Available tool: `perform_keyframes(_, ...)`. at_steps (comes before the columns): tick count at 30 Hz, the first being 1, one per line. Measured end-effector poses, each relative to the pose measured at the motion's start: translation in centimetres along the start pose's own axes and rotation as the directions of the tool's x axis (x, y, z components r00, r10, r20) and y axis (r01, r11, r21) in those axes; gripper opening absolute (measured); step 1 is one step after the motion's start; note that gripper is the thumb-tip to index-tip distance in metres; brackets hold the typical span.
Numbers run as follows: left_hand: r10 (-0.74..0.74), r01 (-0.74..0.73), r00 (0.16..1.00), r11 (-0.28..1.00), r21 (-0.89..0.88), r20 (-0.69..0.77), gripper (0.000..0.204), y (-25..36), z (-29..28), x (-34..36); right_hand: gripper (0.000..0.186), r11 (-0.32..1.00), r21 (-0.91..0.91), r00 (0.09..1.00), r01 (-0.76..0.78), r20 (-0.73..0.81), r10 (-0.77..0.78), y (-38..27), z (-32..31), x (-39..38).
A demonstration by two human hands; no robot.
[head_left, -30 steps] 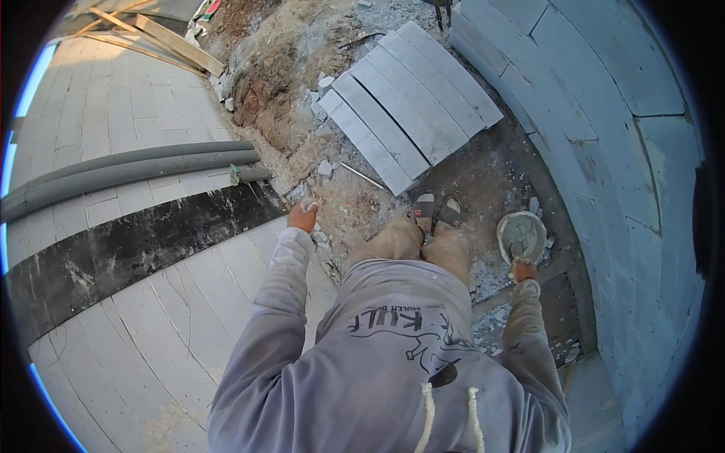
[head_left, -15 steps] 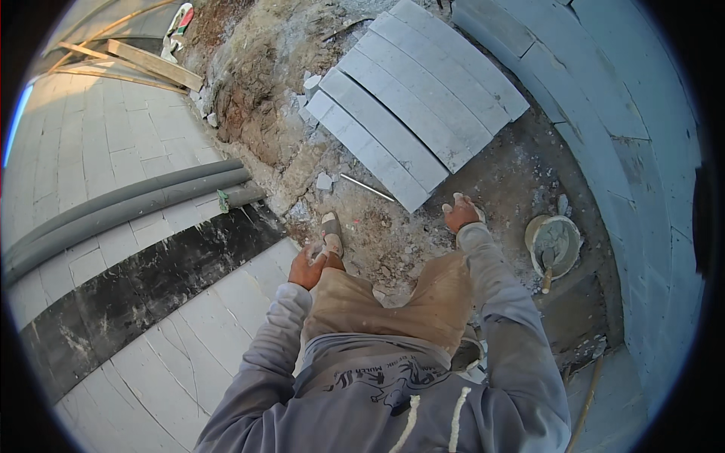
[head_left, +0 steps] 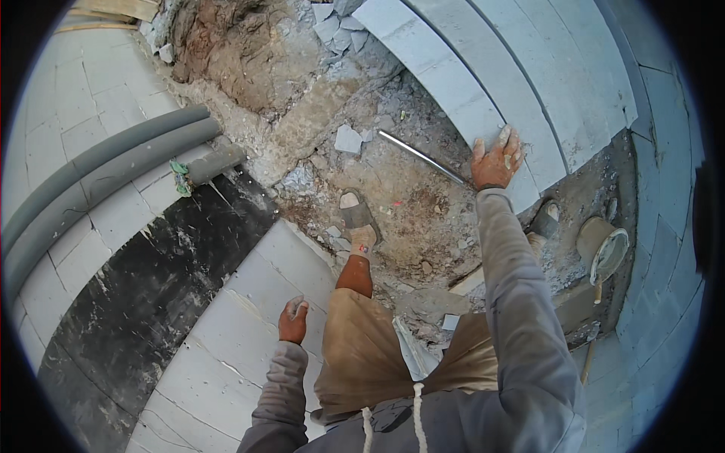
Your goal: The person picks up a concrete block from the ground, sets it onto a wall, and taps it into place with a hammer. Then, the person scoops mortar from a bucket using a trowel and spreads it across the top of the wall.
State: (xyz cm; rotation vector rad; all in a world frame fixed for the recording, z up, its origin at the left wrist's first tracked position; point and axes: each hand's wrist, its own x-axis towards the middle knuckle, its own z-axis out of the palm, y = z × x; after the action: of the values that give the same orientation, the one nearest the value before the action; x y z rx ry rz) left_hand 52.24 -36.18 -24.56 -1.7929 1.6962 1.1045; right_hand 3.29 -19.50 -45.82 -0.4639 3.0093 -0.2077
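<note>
My right hand (head_left: 495, 158) is at the near end of the stacked long white blocks (head_left: 445, 64), fingertips on a block and fingers apart. A thin metal bar (head_left: 423, 157) lies on the rubble just left of it. My left hand (head_left: 293, 321) hangs beside my left thigh over the white block surface (head_left: 249, 302), fingers curled; whether anything is inside them I cannot make out. A pale bucket (head_left: 600, 245) with a handle sticking out stands right of my right forearm.
Two long grey pipes (head_left: 132, 162) and a short one lie on the left above a black strip (head_left: 143, 287). A white block wall (head_left: 653, 219) rises at the right. Broken rubble (head_left: 347, 140) surrounds my sandalled feet. Wooden planks (head_left: 113, 9) lie at the top left.
My right hand has left the handle in the bucket and moved up onto the white blocks. My view has moved closer to the stack. My left hand has dropped back beside my thigh.
</note>
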Motion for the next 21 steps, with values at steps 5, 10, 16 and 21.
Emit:
perform_keyframes(5, -0.179, 0.179, 0.984, 0.979, -0.093, 0.012, 0.039, -4.4, -0.4, 2.3, 0.073, 0.996, -0.077, 0.999, -0.042, 0.031, 0.045, -1.3, 0.0, -0.8)
perform_keyframes(10, -0.063, 0.084, 0.993, 0.973, -0.214, 0.102, 0.041, -0.3, 4.2, 2.6, 0.065, 0.998, 0.063, 0.980, -0.025, 0.201, 0.012, -5.2, -1.8, -6.2)
perform_keyframes(16, 0.023, 0.037, 0.974, 0.965, -0.258, 0.225, 0.041, 9.3, 6.0, 0.5, 0.060, 0.984, 0.165, 0.750, -0.073, 0.659, -0.054, -5.1, 0.1, -20.6)
perform_keyframes(21, 0.129, -0.116, 0.986, 0.986, -0.118, 0.108, 0.041, 5.9, 6.9, 5.9, 0.055, 0.992, 0.079, 0.661, -0.098, 0.750, 0.006, 0.4, 0.6, -24.3)
